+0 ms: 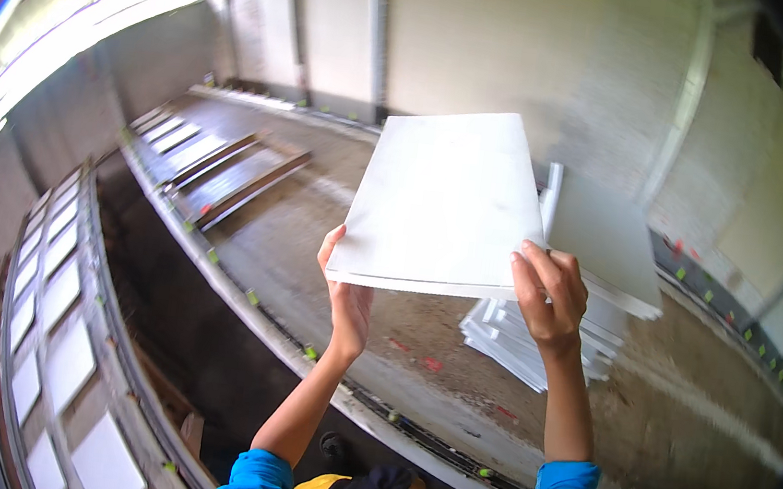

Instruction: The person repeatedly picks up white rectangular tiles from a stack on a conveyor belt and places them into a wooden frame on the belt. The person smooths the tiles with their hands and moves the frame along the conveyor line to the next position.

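Observation:
Both of my hands hold up a flat white rectangular panel [445,198] in front of me, above a long stained worktop. My left hand [347,293] grips its near left corner, the fingers mostly hidden beneath. At the near right corner, my right hand [552,297] is closed on the edge, with several fingers showing on top. Below and to the right of the panel lies a loose stack of white strips or panel edges [535,343]. A larger white sheet [605,235] sits behind that stack, partly covered by the held panel.
Brown-edged frames [259,181] lie at the worktop's [316,226] far left, near more pale panels. At my left, across a dark gap, a long rack [85,306] carries rows of white panels [109,459]. A pale wall [530,48] stands behind the worktop.

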Demonstrator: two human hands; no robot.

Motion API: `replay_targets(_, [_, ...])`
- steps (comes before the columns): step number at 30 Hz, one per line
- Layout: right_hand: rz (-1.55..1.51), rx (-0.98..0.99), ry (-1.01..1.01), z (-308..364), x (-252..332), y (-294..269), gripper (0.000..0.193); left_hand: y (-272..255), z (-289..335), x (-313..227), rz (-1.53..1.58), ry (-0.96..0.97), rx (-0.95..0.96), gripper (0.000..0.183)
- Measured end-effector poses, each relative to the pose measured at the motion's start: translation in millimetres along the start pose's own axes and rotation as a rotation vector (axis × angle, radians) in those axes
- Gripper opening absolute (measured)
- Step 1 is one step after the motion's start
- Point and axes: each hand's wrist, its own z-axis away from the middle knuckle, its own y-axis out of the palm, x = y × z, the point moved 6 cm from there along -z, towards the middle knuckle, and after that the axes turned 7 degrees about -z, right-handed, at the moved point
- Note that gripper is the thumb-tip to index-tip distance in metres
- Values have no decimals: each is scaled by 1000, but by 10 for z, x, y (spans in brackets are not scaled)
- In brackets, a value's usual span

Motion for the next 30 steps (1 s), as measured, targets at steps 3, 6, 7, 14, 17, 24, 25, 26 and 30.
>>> replay_targets(3, [-186, -12, -8, -129, 331, 555, 32, -638, 46, -390, 380, -179, 30, 55])
replay_targets(6, [-371, -3, -31, -271, 744, 1133, 34, -1312, 11, -671, 206, -218, -141, 47])
replay_targets(7, [-448, -10, -21, -291, 909, 1362, 34, -1544, -3, -742, 105, -231, -223, 46])
replay_targets(14, [-815, 107, 316, -179, 1715, 2929, 44, -2977, -65, -1145, -26, -107, -424, 68])
replay_targets(17, [-1492, 201, 985, -184, 1958, 3650, 40, -3478, -41, -1218, -86, -103, -454, 69])
replay_targets(24, [-1708, 492, 1572, -91, 2790, 4634, 73, -4108, -51, -1130, -67, -242, -439, 75])
replay_targets(25, [-1613, 512, 1653, -42, 2862, 4721, 74, -4205, -60, -1113, -62, -267, -428, 76])
replay_targets(26, [-1669, 562, 1622, -88, 2935, 4779, 72, -4306, -75, -1071, -71, -292, -442, 78])
replay_targets(30, [-1778, 616, 1548, -231, 3160, 5070, 62, -4674, -240, -1084, -169, -345, -390, 77])
